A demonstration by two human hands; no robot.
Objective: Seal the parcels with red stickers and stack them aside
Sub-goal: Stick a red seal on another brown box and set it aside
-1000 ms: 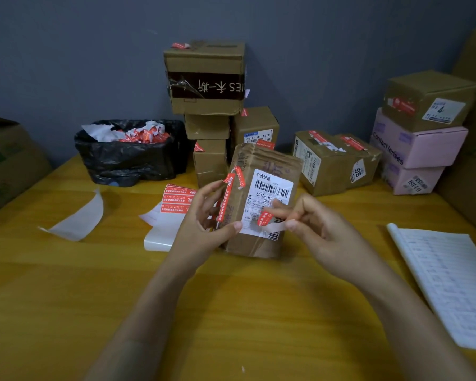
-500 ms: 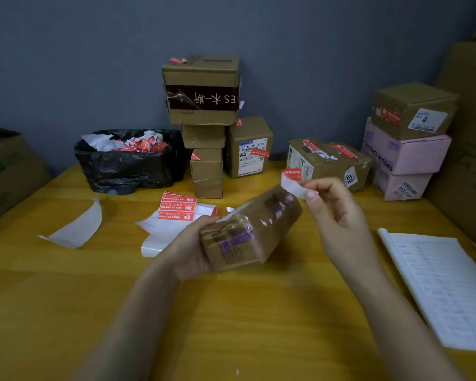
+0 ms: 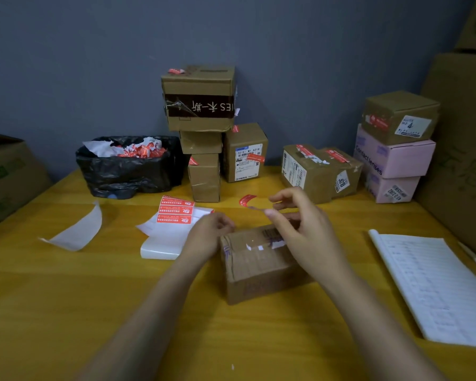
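A small brown cardboard parcel point(image 3: 259, 268) sat flat on the yellow wooden worktop point(image 3: 66, 298), near its middle, taped top upward. The right hand point(image 3: 305, 235) hovered over the parcel's far end. Its grip was a pinch of thumb and forefinger on the pale tail of a curved red sticker point(image 3: 247, 200), which hung in the air beyond the parcel, touching nothing else. The left hand point(image 3: 208, 237) lay at the parcel's far left corner with fingers curled; whether its grip had hold of the cardboard could not be told. Just left of that hand lay a white backing sheet with three red stickers point(image 3: 175, 213), and farther left a loose curled white backing strip point(image 3: 77, 232). At the back stood a black bag-lined bin point(image 3: 127, 171) holding red-and-white scraps, a stack of brown sealed boxes point(image 3: 201, 111) beside it, and — to the right — two more brown boxes point(image 3: 319, 171) and pink cartons point(image 3: 393, 163). An open lined notebook point(image 3: 434, 284) lay at the right edge.
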